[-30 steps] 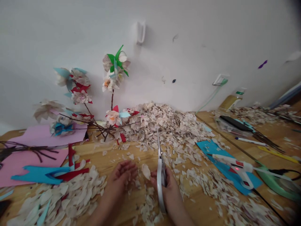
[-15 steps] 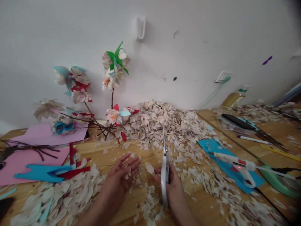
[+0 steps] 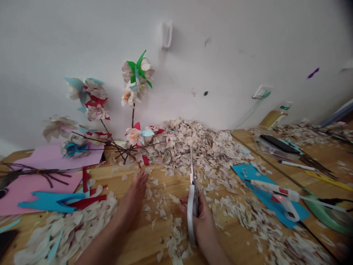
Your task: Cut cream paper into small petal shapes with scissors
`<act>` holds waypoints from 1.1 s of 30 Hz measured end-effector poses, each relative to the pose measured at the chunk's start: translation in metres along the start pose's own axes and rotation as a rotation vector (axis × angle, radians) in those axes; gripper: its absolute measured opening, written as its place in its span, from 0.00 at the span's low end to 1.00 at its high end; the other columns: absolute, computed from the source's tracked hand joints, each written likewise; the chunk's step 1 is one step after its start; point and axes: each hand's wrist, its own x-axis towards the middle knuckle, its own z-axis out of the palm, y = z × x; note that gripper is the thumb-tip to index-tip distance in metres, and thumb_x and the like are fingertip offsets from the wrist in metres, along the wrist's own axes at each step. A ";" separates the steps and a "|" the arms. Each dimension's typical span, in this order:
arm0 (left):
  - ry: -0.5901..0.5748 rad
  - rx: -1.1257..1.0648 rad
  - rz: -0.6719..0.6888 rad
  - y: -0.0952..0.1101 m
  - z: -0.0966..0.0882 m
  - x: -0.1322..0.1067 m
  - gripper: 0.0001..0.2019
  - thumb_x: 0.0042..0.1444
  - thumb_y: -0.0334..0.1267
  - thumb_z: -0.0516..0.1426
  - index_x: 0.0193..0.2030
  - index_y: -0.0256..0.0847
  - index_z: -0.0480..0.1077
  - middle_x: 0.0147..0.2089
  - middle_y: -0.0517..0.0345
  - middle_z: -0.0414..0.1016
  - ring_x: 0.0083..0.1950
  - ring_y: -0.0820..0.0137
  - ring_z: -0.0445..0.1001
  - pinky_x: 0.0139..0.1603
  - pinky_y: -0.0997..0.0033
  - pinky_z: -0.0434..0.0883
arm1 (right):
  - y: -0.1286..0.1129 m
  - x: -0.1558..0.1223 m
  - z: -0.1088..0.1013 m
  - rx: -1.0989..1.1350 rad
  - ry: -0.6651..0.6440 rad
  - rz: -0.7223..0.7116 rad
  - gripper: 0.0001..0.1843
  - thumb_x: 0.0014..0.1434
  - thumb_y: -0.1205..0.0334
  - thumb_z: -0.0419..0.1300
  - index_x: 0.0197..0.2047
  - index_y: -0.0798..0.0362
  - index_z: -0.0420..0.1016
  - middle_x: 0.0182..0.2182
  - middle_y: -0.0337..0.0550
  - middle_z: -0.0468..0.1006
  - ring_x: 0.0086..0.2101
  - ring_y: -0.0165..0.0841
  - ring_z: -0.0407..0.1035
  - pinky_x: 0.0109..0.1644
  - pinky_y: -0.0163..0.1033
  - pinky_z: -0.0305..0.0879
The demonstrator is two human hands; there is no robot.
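Note:
My right hand [image 3: 203,221] is wrapped round a pair of scissors [image 3: 191,217] with white handles, whose thin blades point away toward the petal heap. A pale dried petal [image 3: 174,199] sticks out at the fingertips of the same hand. My left hand [image 3: 136,195] is on edge just above the wood, slightly blurred, fingers stretched forward and holding nothing I can see. Small petal scraps [image 3: 162,213] lie between both hands. Beside my left forearm spreads a pile of larger whitish petals [image 3: 71,232].
A large heap of petal scraps [image 3: 198,143] rests against the wall. Petal flowers on twigs [image 3: 135,136] stand at the back left. Blue felt pieces [image 3: 49,202] and pink sheets [image 3: 16,191] lie left. A hot glue gun [image 3: 286,202] sits on a blue sheet [image 3: 242,171] at right.
My left hand has turned from palm-up to on edge and moved left and slightly away from me. My right hand, with scissors and petal, has hardly moved.

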 end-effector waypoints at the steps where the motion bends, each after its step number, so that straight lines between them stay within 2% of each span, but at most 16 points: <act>1: -0.009 0.022 -0.005 0.001 0.004 -0.004 0.13 0.56 0.40 0.55 0.48 0.43 0.68 0.51 0.52 0.70 0.50 0.63 0.70 0.47 0.59 0.69 | -0.001 -0.001 0.000 -0.003 0.003 -0.004 0.20 0.40 0.59 0.65 0.37 0.49 0.65 0.27 0.37 0.78 0.29 0.35 0.74 0.33 0.36 0.69; 4: -0.005 0.071 -0.035 0.007 0.012 -0.018 0.10 0.51 0.42 0.58 0.39 0.44 0.73 0.45 0.53 0.75 0.54 0.63 0.69 0.51 0.68 0.65 | -0.002 -0.003 -0.002 -0.065 0.011 -0.036 0.19 0.41 0.58 0.65 0.37 0.49 0.65 0.28 0.38 0.78 0.31 0.38 0.74 0.31 0.36 0.68; 5: -0.004 0.082 -0.059 0.010 0.014 -0.023 0.10 0.49 0.42 0.60 0.37 0.43 0.74 0.42 0.53 0.77 0.51 0.63 0.71 0.50 0.69 0.66 | 0.000 -0.005 -0.003 -0.103 0.016 -0.054 0.18 0.42 0.58 0.65 0.37 0.49 0.66 0.27 0.38 0.78 0.31 0.38 0.74 0.32 0.36 0.68; 7: -0.031 0.084 -0.155 0.011 0.019 -0.035 0.13 0.44 0.43 0.63 0.36 0.40 0.73 0.35 0.53 0.78 0.39 0.65 0.75 0.43 0.68 0.69 | 0.004 -0.008 -0.006 -0.178 0.020 -0.089 0.19 0.43 0.58 0.64 0.39 0.49 0.66 0.27 0.38 0.78 0.31 0.39 0.73 0.33 0.37 0.69; 9: -0.102 0.045 -0.274 0.009 0.024 -0.044 0.16 0.40 0.43 0.65 0.35 0.40 0.70 0.29 0.57 0.76 0.29 0.68 0.75 0.34 0.67 0.71 | 0.008 -0.012 -0.009 -0.214 0.006 -0.122 0.21 0.43 0.58 0.64 0.42 0.49 0.66 0.29 0.39 0.79 0.31 0.39 0.74 0.34 0.38 0.69; 11: -0.185 -0.010 -0.330 0.003 0.028 -0.050 0.19 0.36 0.42 0.67 0.35 0.40 0.68 0.25 0.61 0.73 0.25 0.69 0.74 0.30 0.67 0.71 | 0.010 -0.017 -0.010 -0.214 -0.026 -0.153 0.20 0.43 0.59 0.63 0.42 0.48 0.66 0.32 0.41 0.79 0.34 0.40 0.74 0.36 0.39 0.70; 14: -0.256 -0.028 -0.282 -0.003 0.029 -0.053 0.22 0.34 0.40 0.68 0.36 0.40 0.66 0.22 0.63 0.72 0.24 0.70 0.74 0.29 0.70 0.70 | 0.005 -0.021 -0.010 -0.186 -0.072 -0.175 0.19 0.43 0.62 0.62 0.41 0.48 0.67 0.36 0.43 0.80 0.35 0.39 0.74 0.38 0.38 0.70; 18: -0.246 0.019 -0.188 0.001 0.028 -0.055 0.23 0.36 0.39 0.67 0.40 0.41 0.64 0.23 0.63 0.74 0.24 0.71 0.73 0.29 0.71 0.69 | -0.006 -0.019 -0.008 -0.074 -0.160 -0.210 0.22 0.45 0.65 0.64 0.44 0.45 0.65 0.44 0.41 0.77 0.32 0.33 0.73 0.33 0.35 0.70; 21: -0.280 0.067 -0.152 0.007 0.030 -0.057 0.21 0.39 0.37 0.65 0.41 0.41 0.64 0.24 0.62 0.74 0.26 0.73 0.72 0.29 0.73 0.68 | -0.008 -0.015 -0.009 -0.034 -0.260 -0.164 0.23 0.43 0.67 0.67 0.41 0.44 0.65 0.38 0.36 0.78 0.25 0.29 0.71 0.26 0.32 0.69; 24: -0.301 0.165 -0.126 0.010 0.032 -0.060 0.19 0.41 0.34 0.64 0.42 0.41 0.65 0.25 0.61 0.74 0.26 0.72 0.72 0.28 0.74 0.67 | -0.006 -0.012 -0.007 -0.041 -0.198 -0.104 0.19 0.41 0.65 0.68 0.36 0.45 0.66 0.29 0.33 0.78 0.26 0.31 0.72 0.28 0.33 0.69; 28: -0.275 0.340 -0.095 0.014 0.031 -0.059 0.17 0.42 0.33 0.62 0.41 0.40 0.66 0.23 0.61 0.74 0.26 0.70 0.72 0.27 0.74 0.66 | -0.004 -0.013 -0.003 0.009 -0.127 -0.096 0.14 0.44 0.64 0.66 0.34 0.46 0.67 0.26 0.33 0.77 0.28 0.32 0.73 0.33 0.34 0.69; 31: -0.254 0.394 -0.069 0.015 0.028 -0.058 0.18 0.42 0.32 0.62 0.43 0.40 0.68 0.24 0.61 0.74 0.26 0.71 0.72 0.25 0.75 0.65 | -0.007 -0.014 -0.001 0.013 -0.099 -0.105 0.14 0.43 0.61 0.66 0.32 0.47 0.66 0.23 0.34 0.77 0.25 0.33 0.72 0.31 0.36 0.69; 33: -0.234 0.378 -0.065 0.014 0.028 -0.059 0.20 0.40 0.31 0.63 0.44 0.40 0.69 0.28 0.57 0.77 0.29 0.69 0.74 0.27 0.75 0.67 | -0.010 -0.014 0.000 0.012 -0.089 -0.085 0.16 0.41 0.58 0.68 0.32 0.48 0.66 0.22 0.35 0.77 0.24 0.34 0.72 0.29 0.38 0.69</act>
